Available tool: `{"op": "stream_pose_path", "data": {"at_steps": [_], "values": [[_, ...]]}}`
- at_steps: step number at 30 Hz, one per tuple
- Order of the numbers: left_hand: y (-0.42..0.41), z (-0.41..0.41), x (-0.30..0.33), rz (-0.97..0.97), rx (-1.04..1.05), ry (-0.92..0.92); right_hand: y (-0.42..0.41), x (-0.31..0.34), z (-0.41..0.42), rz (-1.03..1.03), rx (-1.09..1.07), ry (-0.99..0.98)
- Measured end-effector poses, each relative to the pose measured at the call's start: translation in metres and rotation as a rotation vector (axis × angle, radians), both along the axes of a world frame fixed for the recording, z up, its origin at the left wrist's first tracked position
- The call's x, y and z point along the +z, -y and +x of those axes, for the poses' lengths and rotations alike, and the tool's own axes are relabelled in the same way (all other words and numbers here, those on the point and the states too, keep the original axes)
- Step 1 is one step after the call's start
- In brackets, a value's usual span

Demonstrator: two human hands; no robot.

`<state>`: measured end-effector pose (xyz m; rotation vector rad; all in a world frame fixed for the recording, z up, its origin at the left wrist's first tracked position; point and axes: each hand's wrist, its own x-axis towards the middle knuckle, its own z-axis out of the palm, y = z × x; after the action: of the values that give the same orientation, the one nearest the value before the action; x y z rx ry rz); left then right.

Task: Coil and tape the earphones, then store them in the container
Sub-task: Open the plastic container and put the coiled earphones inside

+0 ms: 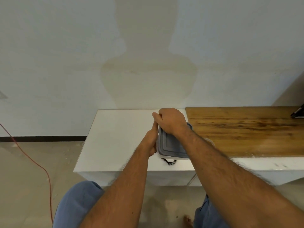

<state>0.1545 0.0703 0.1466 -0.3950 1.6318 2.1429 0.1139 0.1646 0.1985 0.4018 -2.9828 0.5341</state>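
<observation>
Both hands, left hand (152,142) and right hand (171,120), fingers curled, grip the grey-lidded rectangular plastic container (171,145); coiled dark earphones (170,162) lie outside at six o'clock, seemingly unstored.

Bare forearms (125,186) with no sleeves, blue trousers (77,204) over both knees, one bare foot (188,221)

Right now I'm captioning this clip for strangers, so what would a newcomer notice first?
Two bare forearms reach to a grey-lidded container on the white table: the right hand presses on the lid's far end, and the left hand grips its left side. Coiled earphones lie just in front of the container, and a wooden board lies to the right.
</observation>
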Motion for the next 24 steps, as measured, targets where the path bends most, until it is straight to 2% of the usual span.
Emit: {"op": "stream_pose_path", "data": {"at_steps": [3, 6, 12, 17, 20, 24], "values": [[0.003, -0.003, -0.006, 0.015, -0.064, 0.029, -0.007, 0.0, -0.002, -0.028, 0.006, 0.012], [0.01, -0.01, -0.011, -0.094, -0.054, 0.046, -0.016, 0.003, -0.007, -0.061, 0.051, 0.084], [0.025, -0.032, -0.022, -0.093, 0.182, 0.106, -0.038, 0.015, -0.025, -0.121, 0.146, 0.27], [0.035, -0.059, -0.046, -0.222, 0.283, 0.165, -0.08, 0.011, -0.049, -0.19, 0.107, 0.412], [0.039, -0.074, -0.062, -0.298, 0.268, 0.173, -0.107, -0.003, -0.059, -0.22, 0.057, 0.389], [0.038, -0.096, -0.077, -0.296, 0.283, 0.173, -0.128, -0.033, -0.068, -0.239, -0.067, 0.244]]}}
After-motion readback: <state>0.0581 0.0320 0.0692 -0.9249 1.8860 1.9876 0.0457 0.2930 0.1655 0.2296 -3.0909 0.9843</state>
